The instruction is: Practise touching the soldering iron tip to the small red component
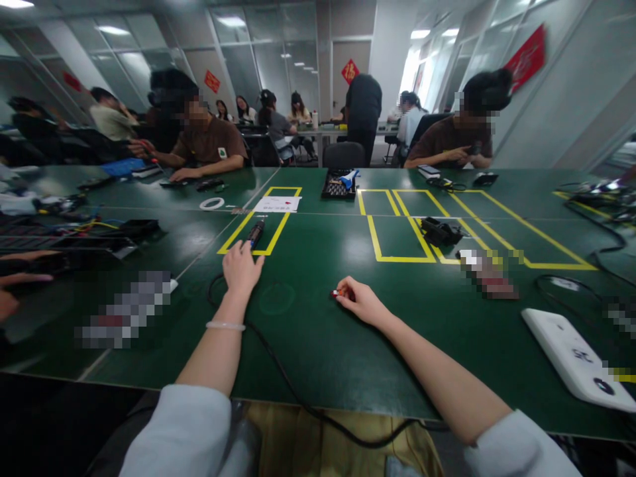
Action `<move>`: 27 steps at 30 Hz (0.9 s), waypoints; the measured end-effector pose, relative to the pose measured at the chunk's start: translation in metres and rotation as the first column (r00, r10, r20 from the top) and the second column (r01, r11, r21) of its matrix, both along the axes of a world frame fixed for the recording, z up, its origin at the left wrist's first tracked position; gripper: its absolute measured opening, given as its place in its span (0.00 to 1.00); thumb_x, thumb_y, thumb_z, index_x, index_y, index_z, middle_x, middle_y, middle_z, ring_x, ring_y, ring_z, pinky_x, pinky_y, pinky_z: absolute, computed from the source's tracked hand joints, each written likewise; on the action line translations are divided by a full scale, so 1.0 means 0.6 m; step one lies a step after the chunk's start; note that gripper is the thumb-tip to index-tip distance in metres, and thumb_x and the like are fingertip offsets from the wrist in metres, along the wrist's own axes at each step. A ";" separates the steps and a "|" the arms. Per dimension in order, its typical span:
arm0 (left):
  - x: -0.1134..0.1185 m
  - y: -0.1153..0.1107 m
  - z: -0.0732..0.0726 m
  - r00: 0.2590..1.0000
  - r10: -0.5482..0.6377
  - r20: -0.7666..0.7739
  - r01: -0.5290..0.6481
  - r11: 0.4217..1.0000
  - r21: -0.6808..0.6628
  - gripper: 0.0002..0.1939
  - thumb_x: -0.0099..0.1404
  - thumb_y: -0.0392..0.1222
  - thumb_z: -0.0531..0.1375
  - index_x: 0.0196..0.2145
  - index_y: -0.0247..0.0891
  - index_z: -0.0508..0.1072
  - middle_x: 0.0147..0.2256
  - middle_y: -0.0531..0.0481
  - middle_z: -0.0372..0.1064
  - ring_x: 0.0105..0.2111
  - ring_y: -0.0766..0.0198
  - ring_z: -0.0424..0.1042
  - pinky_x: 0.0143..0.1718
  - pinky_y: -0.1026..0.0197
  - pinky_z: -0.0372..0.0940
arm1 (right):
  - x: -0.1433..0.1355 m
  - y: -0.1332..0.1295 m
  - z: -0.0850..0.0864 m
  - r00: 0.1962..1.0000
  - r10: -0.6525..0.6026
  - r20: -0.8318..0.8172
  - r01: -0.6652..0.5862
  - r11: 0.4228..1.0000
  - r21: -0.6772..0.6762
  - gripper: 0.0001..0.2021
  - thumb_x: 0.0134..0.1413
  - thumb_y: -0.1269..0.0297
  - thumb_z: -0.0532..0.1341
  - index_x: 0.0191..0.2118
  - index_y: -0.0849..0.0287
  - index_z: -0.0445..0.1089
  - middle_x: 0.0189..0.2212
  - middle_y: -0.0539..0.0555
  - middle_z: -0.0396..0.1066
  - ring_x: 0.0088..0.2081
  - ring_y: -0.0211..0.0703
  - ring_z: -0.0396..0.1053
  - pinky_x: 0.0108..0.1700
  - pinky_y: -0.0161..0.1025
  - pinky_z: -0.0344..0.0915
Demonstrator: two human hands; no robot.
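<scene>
My left hand reaches over the table to the near end of a dark, pen-shaped power tool. Its fingertips are at the tool's bluish end, and the thumb stands apart. The tool lies inside a yellow taped rectangle. Closer to the middle, my right hand is low over the green table, pinching a small red-and-orange piece. Much of that piece is hidden by the fingers, so its kind is unclear.
A black cable runs past my left wrist over the near edge. Rightward are a black device and a white power bank. Beyond stand a black tray and a tape roll. A co-worker's hand is at far left.
</scene>
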State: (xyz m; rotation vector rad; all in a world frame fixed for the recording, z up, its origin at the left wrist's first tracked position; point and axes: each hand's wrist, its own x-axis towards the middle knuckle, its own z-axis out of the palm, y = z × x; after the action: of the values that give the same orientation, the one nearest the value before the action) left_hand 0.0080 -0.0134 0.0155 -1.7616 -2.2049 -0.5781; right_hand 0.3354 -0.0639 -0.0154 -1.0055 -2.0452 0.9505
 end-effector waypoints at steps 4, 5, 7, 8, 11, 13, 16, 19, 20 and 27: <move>-0.063 0.005 -0.007 0.975 0.218 0.044 -0.199 0.944 -0.262 0.31 0.65 0.57 0.51 0.57 0.31 0.63 0.54 0.29 0.63 0.52 0.39 0.64 0.48 0.42 0.61 | 0.000 0.001 -0.002 1.000 0.005 0.015 -0.005 1.000 0.002 0.05 0.55 0.69 0.60 0.39 0.59 0.66 0.28 0.48 0.67 0.29 0.35 0.64 0.33 0.33 0.60; -0.069 0.005 -0.008 0.976 0.212 0.052 -0.186 0.932 -0.310 0.31 0.65 0.58 0.50 0.56 0.32 0.63 0.53 0.30 0.65 0.51 0.39 0.66 0.46 0.42 0.63 | 0.000 0.001 -0.003 1.000 0.003 0.022 -0.003 1.000 0.013 0.05 0.55 0.68 0.60 0.39 0.59 0.66 0.29 0.48 0.67 0.29 0.36 0.64 0.33 0.33 0.59; -0.073 0.006 -0.010 0.986 0.163 0.041 -0.141 0.934 -0.327 0.30 0.65 0.58 0.50 0.56 0.34 0.63 0.54 0.31 0.64 0.51 0.40 0.66 0.45 0.43 0.64 | -0.001 0.003 -0.006 1.000 -0.010 0.030 0.009 0.999 0.047 0.05 0.55 0.68 0.61 0.38 0.59 0.67 0.30 0.49 0.67 0.30 0.36 0.63 0.33 0.33 0.59; -0.072 0.007 -0.010 0.990 0.135 0.031 -0.118 0.941 -0.317 0.30 0.64 0.58 0.51 0.57 0.35 0.63 0.55 0.32 0.63 0.51 0.41 0.66 0.45 0.44 0.65 | -0.001 0.004 -0.008 0.999 -0.017 0.029 0.015 0.998 0.063 0.04 0.55 0.67 0.61 0.38 0.59 0.67 0.30 0.49 0.66 0.30 0.36 0.63 0.33 0.34 0.59; -0.071 0.009 -0.011 0.995 0.095 0.026 -0.083 0.948 -0.307 0.30 0.62 0.56 0.54 0.57 0.36 0.63 0.56 0.33 0.62 0.52 0.42 0.65 0.45 0.45 0.65 | -0.001 0.006 -0.012 1.000 -0.026 0.011 0.025 0.997 0.076 0.04 0.56 0.66 0.61 0.37 0.59 0.68 0.30 0.49 0.66 0.29 0.35 0.62 0.33 0.33 0.59; -0.071 0.010 -0.010 0.996 0.088 0.023 -0.077 0.953 -0.294 0.30 0.61 0.55 0.56 0.56 0.37 0.64 0.56 0.34 0.62 0.53 0.43 0.64 0.47 0.46 0.65 | -0.001 0.006 -0.013 1.000 -0.024 0.000 0.024 0.998 0.061 0.04 0.55 0.67 0.61 0.37 0.60 0.68 0.29 0.49 0.66 0.29 0.35 0.62 0.32 0.33 0.59; -0.069 0.011 -0.009 0.996 0.089 0.031 -0.078 0.960 -0.270 0.29 0.60 0.54 0.58 0.55 0.38 0.66 0.55 0.36 0.62 0.54 0.43 0.62 0.48 0.47 0.65 | -0.002 0.007 -0.014 1.000 -0.022 -0.011 0.022 0.999 0.043 0.05 0.55 0.68 0.61 0.38 0.60 0.68 0.29 0.48 0.66 0.28 0.35 0.62 0.32 0.33 0.59; -0.060 0.010 -0.008 0.995 0.084 0.048 -0.069 0.965 -0.255 0.28 0.59 0.56 0.59 0.53 0.37 0.68 0.53 0.36 0.63 0.53 0.44 0.64 0.47 0.47 0.66 | -0.002 0.009 -0.015 0.999 -0.029 -0.025 0.030 0.999 0.034 0.07 0.54 0.69 0.61 0.40 0.60 0.68 0.29 0.49 0.67 0.28 0.35 0.62 0.32 0.33 0.60; -0.054 0.009 -0.008 0.996 0.080 0.049 -0.066 0.966 -0.249 0.28 0.58 0.56 0.59 0.52 0.37 0.68 0.52 0.36 0.64 0.52 0.44 0.64 0.47 0.48 0.66 | -0.002 0.009 -0.015 0.999 -0.034 -0.028 0.035 0.999 0.028 0.07 0.54 0.69 0.61 0.40 0.60 0.68 0.30 0.49 0.67 0.28 0.35 0.63 0.32 0.33 0.60; 0.002 -0.004 -0.009 1.000 0.003 0.000 -0.003 0.976 -0.218 0.27 0.58 0.58 0.58 0.48 0.35 0.70 0.48 0.37 0.65 0.49 0.45 0.65 0.44 0.50 0.66 | -0.004 0.011 -0.018 0.999 -0.039 -0.032 0.040 0.999 0.027 0.06 0.53 0.68 0.62 0.38 0.60 0.68 0.29 0.49 0.67 0.28 0.35 0.63 0.32 0.33 0.60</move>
State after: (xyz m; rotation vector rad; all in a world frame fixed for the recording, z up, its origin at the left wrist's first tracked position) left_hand 0.0092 -0.0160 0.0100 -1.8608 -2.3473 -0.3456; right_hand 0.3333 -0.0573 -0.0259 -1.0066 -2.0000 0.9103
